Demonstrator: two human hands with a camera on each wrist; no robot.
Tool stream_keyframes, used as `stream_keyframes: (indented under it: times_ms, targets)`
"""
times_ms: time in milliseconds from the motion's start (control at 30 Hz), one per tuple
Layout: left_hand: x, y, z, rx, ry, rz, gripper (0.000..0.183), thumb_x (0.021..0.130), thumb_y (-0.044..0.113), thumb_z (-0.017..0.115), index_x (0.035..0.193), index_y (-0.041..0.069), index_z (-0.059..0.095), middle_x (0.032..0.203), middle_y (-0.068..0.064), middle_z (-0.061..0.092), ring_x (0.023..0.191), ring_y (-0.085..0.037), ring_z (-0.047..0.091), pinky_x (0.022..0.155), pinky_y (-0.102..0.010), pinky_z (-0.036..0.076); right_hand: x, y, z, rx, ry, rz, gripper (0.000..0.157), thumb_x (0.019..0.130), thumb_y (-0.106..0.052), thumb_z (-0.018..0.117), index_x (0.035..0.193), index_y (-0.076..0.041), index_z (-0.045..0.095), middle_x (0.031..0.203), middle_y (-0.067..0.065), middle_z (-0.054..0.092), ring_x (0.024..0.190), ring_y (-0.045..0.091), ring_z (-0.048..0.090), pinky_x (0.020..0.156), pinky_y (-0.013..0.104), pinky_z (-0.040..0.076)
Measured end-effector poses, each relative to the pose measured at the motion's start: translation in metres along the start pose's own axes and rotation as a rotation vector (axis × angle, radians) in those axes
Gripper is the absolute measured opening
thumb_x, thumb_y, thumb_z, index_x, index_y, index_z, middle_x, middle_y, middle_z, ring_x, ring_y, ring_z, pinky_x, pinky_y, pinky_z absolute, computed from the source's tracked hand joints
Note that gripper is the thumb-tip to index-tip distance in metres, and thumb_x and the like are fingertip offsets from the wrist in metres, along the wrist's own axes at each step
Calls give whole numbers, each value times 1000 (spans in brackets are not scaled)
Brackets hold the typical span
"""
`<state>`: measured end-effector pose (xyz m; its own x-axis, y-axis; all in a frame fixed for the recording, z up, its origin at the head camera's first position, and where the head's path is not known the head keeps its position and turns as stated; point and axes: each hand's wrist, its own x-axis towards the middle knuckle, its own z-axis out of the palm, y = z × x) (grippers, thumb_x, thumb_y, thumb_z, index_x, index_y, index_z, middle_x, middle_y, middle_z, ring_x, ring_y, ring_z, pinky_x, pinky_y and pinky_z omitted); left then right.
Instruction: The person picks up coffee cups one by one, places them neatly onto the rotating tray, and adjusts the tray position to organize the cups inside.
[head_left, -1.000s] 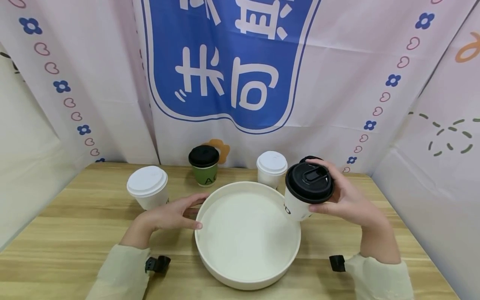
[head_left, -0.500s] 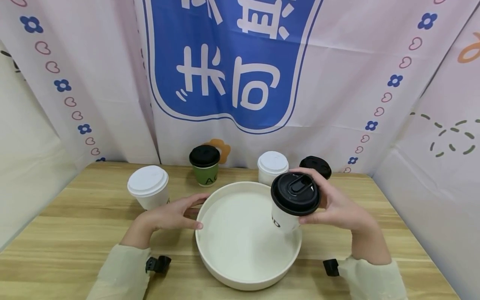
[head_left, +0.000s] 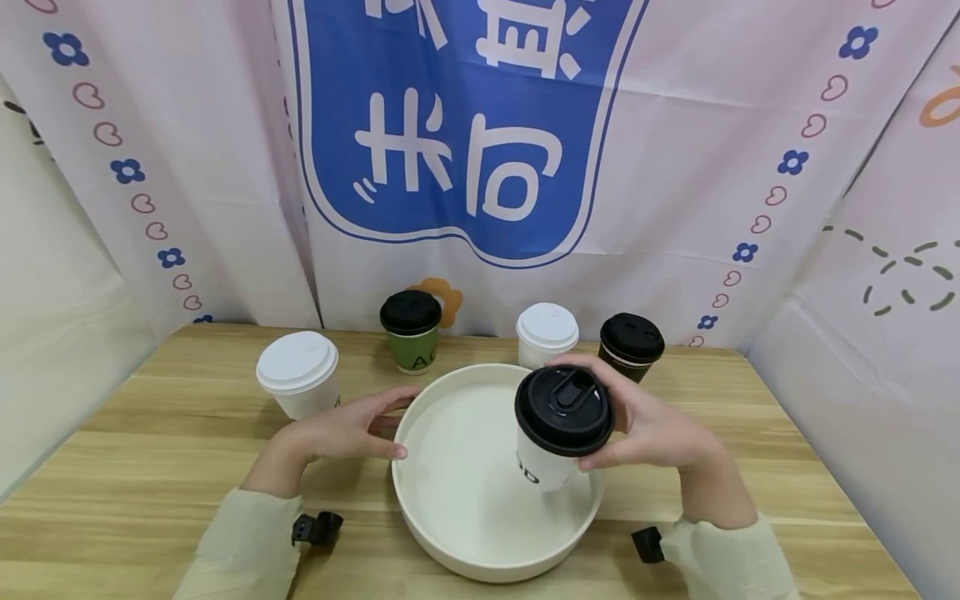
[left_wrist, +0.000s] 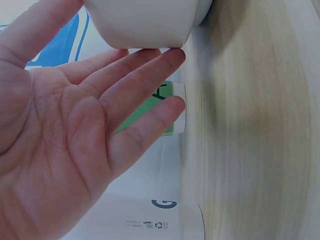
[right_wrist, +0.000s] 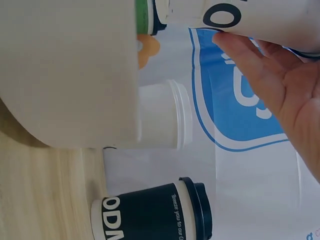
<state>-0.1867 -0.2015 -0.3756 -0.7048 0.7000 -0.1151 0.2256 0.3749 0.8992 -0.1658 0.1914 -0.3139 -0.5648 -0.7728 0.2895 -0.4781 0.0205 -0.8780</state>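
My right hand (head_left: 645, 421) holds a white paper coffee cup (head_left: 546, 462) with a black lid (head_left: 565, 410), thumb on one side and fingers around the other. The cup hangs over the right part of a round cream tray (head_left: 465, 483); the right wrist view shows its printed side (right_wrist: 260, 15) above the tray wall (right_wrist: 75, 75). At the tray's left rim rests my left hand (head_left: 341, 429), its thumb tip on the edge. In the left wrist view its fingers (left_wrist: 145, 77) stretch out nearly straight against the tray's outer wall (left_wrist: 145, 22).
Behind the tray stand a green cup with black lid (head_left: 411, 333), a white-lidded cup (head_left: 546, 333) and a dark cup with black lid (head_left: 632, 343). Another white-lidded cup (head_left: 298, 375) stands left, near my left hand. A printed curtain (head_left: 675, 167) hangs at the table's back edge.
My right hand has carried the white cup left and nearer, from the tray's right rim to over its inside. The dark cup behind has come into view. My left hand stays put.
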Motion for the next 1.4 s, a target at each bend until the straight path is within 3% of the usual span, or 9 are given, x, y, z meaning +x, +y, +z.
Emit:
stream_keyframes:
  times_ms: [333, 733, 1400]
  targets:
    - [-1, 0, 0, -5, 2, -19, 86, 91, 13, 71, 157, 2, 17, 161, -28, 22, 141, -53, 35, 114, -61, 34, 9, 8, 14, 59, -117, 22, 96, 72, 5, 83, 151, -8, 29, 146, 8, 47, 133, 18, 50, 113, 31, 43]
    - [-1, -2, -1, 10, 5, -25, 85, 92, 14, 71, 157, 3, 18, 161, -27, 24, 141, -51, 37, 115, -61, 34, 21, 19, 27, 142, -249, -39, 94, 73, 7, 81, 149, -2, 27, 144, 17, 42, 132, 21, 49, 114, 37, 43]
    - [-1, 1, 0, 14, 13, -64, 85, 92, 15, 71, 158, 5, 19, 162, -25, 24, 141, -50, 36, 115, -60, 35, 28, 25, 41, 186, -370, 4, 94, 72, 5, 84, 147, -4, 28, 146, 20, 39, 134, 20, 47, 119, 31, 36]
